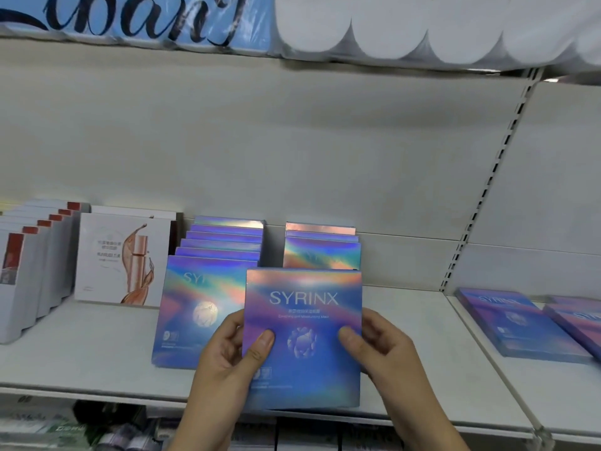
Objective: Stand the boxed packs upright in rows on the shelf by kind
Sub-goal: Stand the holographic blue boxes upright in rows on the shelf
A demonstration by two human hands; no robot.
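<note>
A blue holographic SYRINX box (pixel 302 336) stands upright at the front of the white shelf (pixel 81 346). My left hand (pixel 227 353) grips its left edge, thumb on the front. My right hand (pixel 380 343) grips its right edge the same way. Behind it stands a short row of matching boxes (pixel 322 249). To the left, a longer row of SYRINX boxes (pixel 201 304) stands upright. Further left are white boxes with a bottle picture (pixel 123 258) and grey boxes with red tops (pixel 32 271).
More SYRINX boxes (pixel 517 323) lie flat on the neighbouring shelf bay at the right. A slotted upright (pixel 484 190) divides the bays. Wrapped tissue rolls (pixel 422 24) sit on the shelf above. Other goods show on the shelf below (pixel 65 428).
</note>
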